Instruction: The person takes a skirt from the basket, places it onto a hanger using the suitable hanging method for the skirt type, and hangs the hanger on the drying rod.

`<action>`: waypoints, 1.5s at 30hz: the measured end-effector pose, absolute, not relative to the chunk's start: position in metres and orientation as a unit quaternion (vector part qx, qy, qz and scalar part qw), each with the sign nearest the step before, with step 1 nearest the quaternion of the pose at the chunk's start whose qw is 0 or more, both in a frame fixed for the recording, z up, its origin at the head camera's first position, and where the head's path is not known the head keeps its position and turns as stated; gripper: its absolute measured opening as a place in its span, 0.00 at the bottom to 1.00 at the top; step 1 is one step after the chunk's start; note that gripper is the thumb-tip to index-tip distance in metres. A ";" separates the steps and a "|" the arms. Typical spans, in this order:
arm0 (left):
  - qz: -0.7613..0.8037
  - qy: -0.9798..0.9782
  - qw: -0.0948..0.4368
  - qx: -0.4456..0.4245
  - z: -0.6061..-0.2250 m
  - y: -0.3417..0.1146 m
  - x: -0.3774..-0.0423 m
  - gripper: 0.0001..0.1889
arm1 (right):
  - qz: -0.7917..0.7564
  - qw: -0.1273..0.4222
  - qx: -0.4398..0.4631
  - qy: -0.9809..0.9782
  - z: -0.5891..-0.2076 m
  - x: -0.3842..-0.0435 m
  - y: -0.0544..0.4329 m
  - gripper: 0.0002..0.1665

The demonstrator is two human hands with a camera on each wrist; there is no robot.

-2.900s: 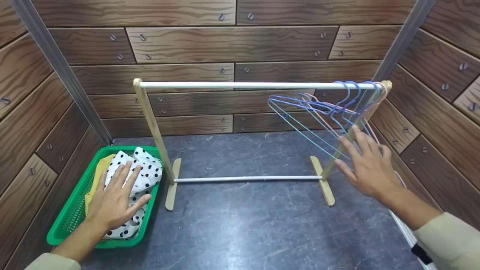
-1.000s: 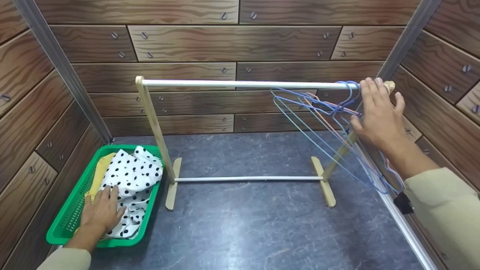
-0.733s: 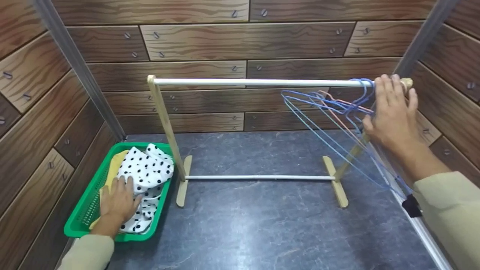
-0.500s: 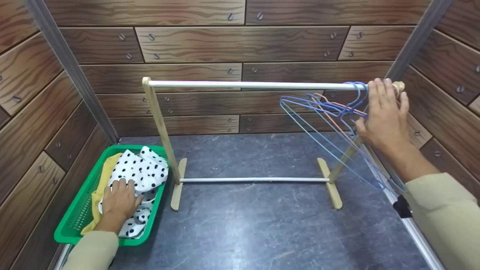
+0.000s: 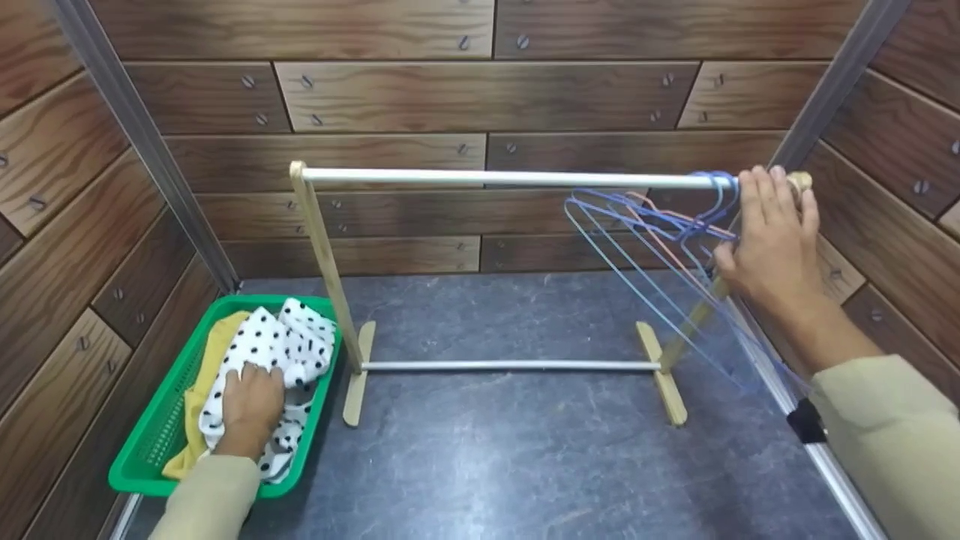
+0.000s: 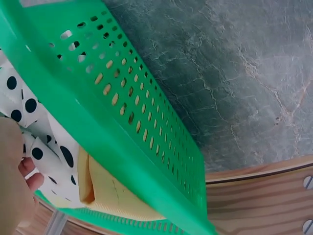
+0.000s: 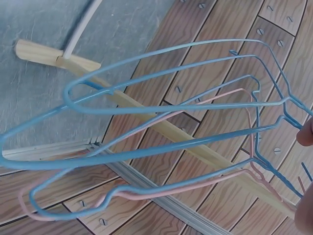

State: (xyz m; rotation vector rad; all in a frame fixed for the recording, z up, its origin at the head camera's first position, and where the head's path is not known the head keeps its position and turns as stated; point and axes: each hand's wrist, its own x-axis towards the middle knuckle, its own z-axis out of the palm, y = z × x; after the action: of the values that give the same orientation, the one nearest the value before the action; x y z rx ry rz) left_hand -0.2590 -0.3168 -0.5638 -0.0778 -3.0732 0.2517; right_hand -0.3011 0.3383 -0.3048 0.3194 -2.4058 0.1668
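Note:
My left hand (image 5: 253,401) is in the green basket (image 5: 289,487) at the left, its fingers curled into a white cloth with black polka dots (image 5: 259,341). In the left wrist view its fingertips gather folds of this cloth. Yellow cloth (image 5: 217,349) lies beside it in the basket. At the right end of the rack's white top rail (image 5: 480,177), my right hand (image 5: 776,240) rests with straight fingers over the rail and thumb below. Blue hangers (image 7: 146,109) and a pink hanger (image 7: 142,198) hang beside it, some hooks hidden behind the hand.
The rack has wooden uprights (image 5: 320,247), feet (image 5: 664,375) and a white lower rail (image 5: 510,365). It stands on a dark marbled surface (image 5: 480,450). Wood-patterned walls (image 5: 480,97) with metal corner posts (image 5: 150,150) close in the back and sides.
My left hand moves from over the basket onto the polka-dot cloth, and its fingers curl and bunch it. Earlier my right hand rose from beside the hangers to the rail's right end, where it stays.

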 end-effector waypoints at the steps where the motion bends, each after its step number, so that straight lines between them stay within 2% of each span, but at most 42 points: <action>1: 0.083 -0.995 0.039 -0.024 -0.564 -0.318 -0.256 0.03 | 0.064 0.345 0.122 -0.928 -0.306 -0.300 0.338 0.49; 9: 0.046 -0.990 0.130 0.001 -0.542 -0.332 -0.250 0.08 | 0.068 0.332 0.120 -0.933 -0.301 -0.303 0.332 0.50; 19: 0.125 -0.977 0.168 -0.042 -0.518 -0.357 -0.238 0.18 | 0.067 0.329 0.112 -0.935 -0.312 -0.296 0.337 0.50; 26: 0.166 -0.971 0.148 -0.083 -0.506 -0.359 -0.236 0.20 | 0.063 0.357 0.146 -0.920 -0.308 -0.301 0.334 0.44; 30: 0.164 -0.973 0.133 -0.090 -0.500 -0.353 -0.240 0.18 | 0.065 0.332 0.133 -0.931 -0.301 -0.298 0.336 0.40; 37: 0.140 -0.977 0.122 -0.108 -0.502 -0.344 -0.246 0.14 | 0.048 0.278 0.095 -0.955 -0.288 -0.292 0.338 0.42; 45: 0.101 -0.978 0.142 -0.115 -0.506 -0.349 -0.240 0.12 | 0.032 0.300 0.102 -0.948 -0.287 -0.292 0.334 0.39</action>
State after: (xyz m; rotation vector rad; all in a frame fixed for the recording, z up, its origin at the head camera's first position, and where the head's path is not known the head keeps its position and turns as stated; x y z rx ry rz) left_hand -0.2404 -0.3487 -0.5056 -0.3311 -2.8232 0.2926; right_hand -0.2924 0.3338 -0.2873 0.2698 -2.5166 0.0840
